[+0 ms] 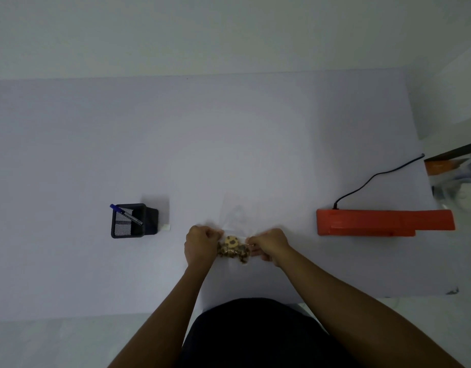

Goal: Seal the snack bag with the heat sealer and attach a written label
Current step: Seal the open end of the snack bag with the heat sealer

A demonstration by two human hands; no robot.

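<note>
A clear plastic snack bag (234, 248) with brown cookies inside lies on the white table in front of me, its empty transparent top stretching away from me. My left hand (200, 245) grips the bag's left side and my right hand (269, 247) grips its right side, both with fingers closed on the plastic. The orange heat sealer (383, 222) lies to the right, shut, apart from the bag. A blue-capped pen (127, 214) rests in a black mesh holder (132, 221) to the left. A small white label pad (166, 227) sits beside the holder.
A black power cord (375, 179) runs from the sealer's far left end toward the table's right edge. Beyond that edge sit an orange box (441, 166) and clear plastic items. The white table (229, 142) stretches wide, with its front edge near my body.
</note>
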